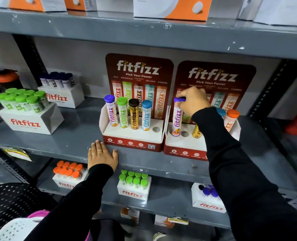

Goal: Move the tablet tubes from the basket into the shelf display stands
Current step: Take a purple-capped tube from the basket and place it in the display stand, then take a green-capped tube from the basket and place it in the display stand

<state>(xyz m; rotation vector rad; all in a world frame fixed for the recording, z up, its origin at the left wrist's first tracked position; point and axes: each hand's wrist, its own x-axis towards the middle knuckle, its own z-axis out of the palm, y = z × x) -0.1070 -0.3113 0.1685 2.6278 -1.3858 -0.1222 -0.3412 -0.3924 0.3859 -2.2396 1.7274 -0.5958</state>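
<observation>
Purple-capped tablet tube (177, 117), upright with its base in the leftmost hole of the right display stand (184, 141), which sits on the grey metal shelf (74, 136). The right hand (193, 100) closes over the tube's purple cap from above, fingers pinched on it. In the same stand, a yellow tube (196, 132) stands two holes along, largely hidden by the black sleeve (231, 153); an orange-capped tube (231, 119) stands at the far right, and a blue cap (220, 112) shows just beside it. The hole between the purple and yellow tubes is vacant.

The left display stand (132, 136), touching the right one, holds four upright tubes: purple-capped (111, 113), green-capped (123, 113), brown-capped (134, 114) and blue-capped (146, 115); its rightmost hole is vacant.

The left hand (101, 155) lies flat and empty, fingers spread, on the shelf's front edge just before the left stand. A white perforated basket (13, 228) appears at the lower left corner.
</observation>
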